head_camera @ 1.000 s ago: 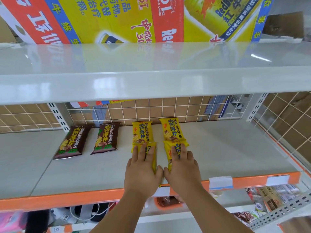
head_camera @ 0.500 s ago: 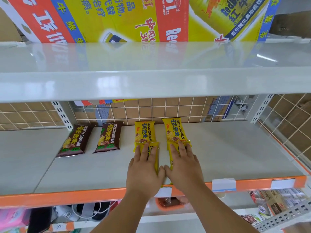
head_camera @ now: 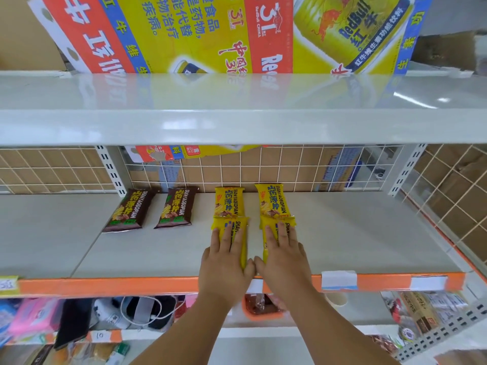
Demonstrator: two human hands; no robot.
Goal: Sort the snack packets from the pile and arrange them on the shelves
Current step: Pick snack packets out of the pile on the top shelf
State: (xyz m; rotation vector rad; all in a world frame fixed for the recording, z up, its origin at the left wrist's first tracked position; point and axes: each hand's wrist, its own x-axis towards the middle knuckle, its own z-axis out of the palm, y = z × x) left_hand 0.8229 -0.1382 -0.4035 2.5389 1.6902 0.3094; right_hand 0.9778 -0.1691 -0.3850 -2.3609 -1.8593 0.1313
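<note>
Below the wrists, an orange tray (head_camera: 261, 310) sits on the lower shelf, under the orange front rail (head_camera: 105, 285) of the middle shelf (head_camera: 369, 233). Past that rail both hands lie palm down, thumbs meeting. The grip of each is wide, with the fingers straight and curled round nothing. The left hand (head_camera: 226, 262) presses on a front yellow snack packet (head_camera: 243, 230), and the right hand (head_camera: 283, 259) presses on its neighbour yellow packet (head_camera: 288, 224). Just beyond the fingertips lie two rear yellow packets, one (head_camera: 228, 201) ahead of the left hand and one (head_camera: 272, 198) ahead of the right. They touch or slightly overlap the pressed ones. Farther left of the left hand are two brown snack packets (head_camera: 177, 208) (head_camera: 129, 210), side by side but apart. Behind them all stands the wire grid back (head_camera: 263, 169). Above is the upper shelf (head_camera: 237, 122), with a Red Bull carton (head_camera: 210, 32) behind it.
</note>
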